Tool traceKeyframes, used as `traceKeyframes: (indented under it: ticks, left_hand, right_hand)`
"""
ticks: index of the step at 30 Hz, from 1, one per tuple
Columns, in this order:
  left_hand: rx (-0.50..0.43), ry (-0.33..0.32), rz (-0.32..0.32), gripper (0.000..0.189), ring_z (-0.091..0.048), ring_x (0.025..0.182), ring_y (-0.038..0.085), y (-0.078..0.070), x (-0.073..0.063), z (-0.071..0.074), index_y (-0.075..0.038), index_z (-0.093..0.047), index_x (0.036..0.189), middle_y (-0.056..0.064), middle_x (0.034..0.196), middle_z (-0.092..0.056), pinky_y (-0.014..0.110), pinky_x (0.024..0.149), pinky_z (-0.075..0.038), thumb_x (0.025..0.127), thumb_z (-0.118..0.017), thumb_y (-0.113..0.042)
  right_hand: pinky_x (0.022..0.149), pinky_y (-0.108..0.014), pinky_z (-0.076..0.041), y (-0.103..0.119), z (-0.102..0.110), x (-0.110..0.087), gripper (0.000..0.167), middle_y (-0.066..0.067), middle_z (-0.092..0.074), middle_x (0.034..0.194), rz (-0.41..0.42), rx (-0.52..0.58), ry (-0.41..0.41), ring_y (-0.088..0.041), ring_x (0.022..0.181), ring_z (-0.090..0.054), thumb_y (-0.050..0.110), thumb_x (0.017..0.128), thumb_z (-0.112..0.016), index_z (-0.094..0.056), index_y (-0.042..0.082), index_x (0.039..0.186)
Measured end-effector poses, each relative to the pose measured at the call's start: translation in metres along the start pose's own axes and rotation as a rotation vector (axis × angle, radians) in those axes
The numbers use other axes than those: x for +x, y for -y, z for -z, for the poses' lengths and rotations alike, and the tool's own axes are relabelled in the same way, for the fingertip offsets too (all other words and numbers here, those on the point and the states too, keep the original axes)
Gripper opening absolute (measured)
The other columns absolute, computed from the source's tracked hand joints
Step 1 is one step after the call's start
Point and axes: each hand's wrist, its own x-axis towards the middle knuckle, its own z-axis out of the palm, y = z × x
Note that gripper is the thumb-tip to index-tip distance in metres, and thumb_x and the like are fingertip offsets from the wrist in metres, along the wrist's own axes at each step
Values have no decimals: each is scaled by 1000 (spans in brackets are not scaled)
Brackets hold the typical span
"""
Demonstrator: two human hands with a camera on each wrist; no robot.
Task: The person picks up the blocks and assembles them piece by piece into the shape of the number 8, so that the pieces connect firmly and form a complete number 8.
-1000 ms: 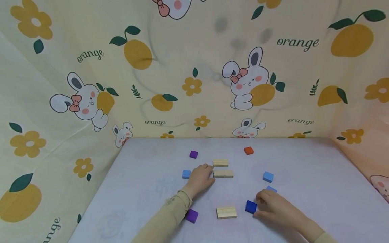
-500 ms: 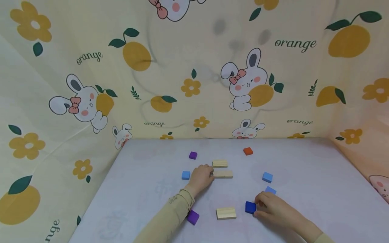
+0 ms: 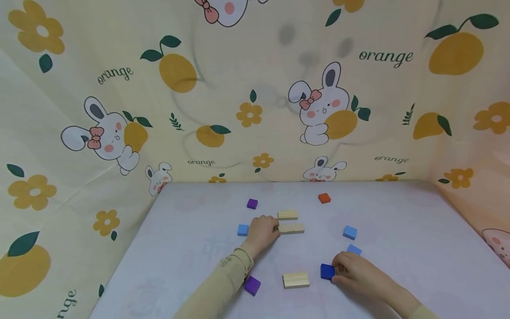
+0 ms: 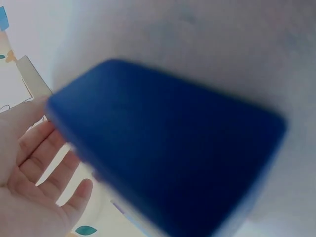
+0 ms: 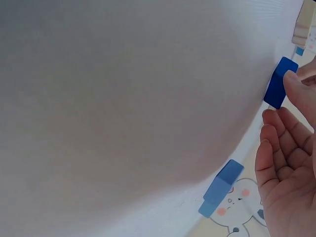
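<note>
My left hand (image 3: pixel 260 234) reaches across to the left end of a flat wooden block (image 3: pixel 291 228), thumb and index finger pinching that end. In the left wrist view the same wooden block (image 4: pixel 32 76) rises past the thumb, the other fingers spread below. A large blurred blue block (image 4: pixel 163 133) fills the middle of that view, close to the camera. Low on the right, my right hand (image 3: pixel 362 274) pinches the right edge of a dark blue block (image 3: pixel 327 271). The right wrist view has the thumb on the face of this dark blue block (image 5: pixel 277 86), other fingers loosely bent.
Another wooden block (image 3: pixel 287 215) lies just behind, and one (image 3: pixel 296 280) nearer me. Light blue blocks (image 3: pixel 350 232) (image 3: pixel 353 250) sit beyond my right hand, one light blue block (image 3: pixel 242 230) left of my left. Purple blocks (image 3: pixel 252 204) (image 3: pixel 253 285) and an orange block (image 3: pixel 324 198) lie around.
My left thumb has closed in toward the index finger at the wooden block's end. The dark blue block has turned slightly at my right fingertips. The other blocks stay put.
</note>
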Motion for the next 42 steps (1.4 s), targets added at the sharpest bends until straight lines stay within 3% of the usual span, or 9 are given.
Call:
traceKeyframes:
  ticks: [8, 16, 21, 31, 42]
  left_hand:
    - [-20, 13, -31, 16, -56, 68, 11, 2, -5, 4, -17, -71, 91, -4, 78, -67, 26, 65, -44, 81, -69, -29]
    - [-27, 39, -122, 17, -63, 76, 12, 2, -8, 8, -15, -71, 94, -3, 87, -71, 24, 73, -48, 81, -69, -26]
    - [16, 43, -175, 13, -65, 77, 10, 1, -11, 8, -16, -71, 91, -4, 87, -72, 24, 77, -48, 82, -68, -26]
    - [20, 64, -174, 13, -65, 78, 10, -3, -16, 8, -17, -70, 91, -5, 88, -72, 24, 78, -49, 84, -66, -27]
    - [-9, 87, -164, 13, -66, 81, 10, -4, -18, 7, -16, -70, 91, -4, 92, -72, 22, 76, -50, 85, -66, -27]
  right_hand:
    - [60, -19, -39, 3, 2, 6, 21, 13, -48, 78, -65, 33, 17, 2, 70, -40, 29, 82, -68, -59, 17, 97]
    - [58, -18, -37, 5, 6, 14, 19, 12, -47, 75, -41, 0, -9, 0, 69, -38, 25, 82, -69, -59, 13, 94]
    - [58, -19, -37, 7, 5, 20, 19, 12, -47, 75, -51, -29, -9, -1, 69, -39, 24, 82, -69, -59, 14, 94]
    - [59, -20, -38, 6, 3, 36, 16, 10, -47, 74, 1, -89, -63, -2, 69, -39, 20, 82, -69, -58, 12, 91]
    - [62, -21, -43, 11, 1, 49, 17, 9, -54, 77, -70, -96, -40, -4, 71, -45, 19, 82, -69, -61, 12, 95]
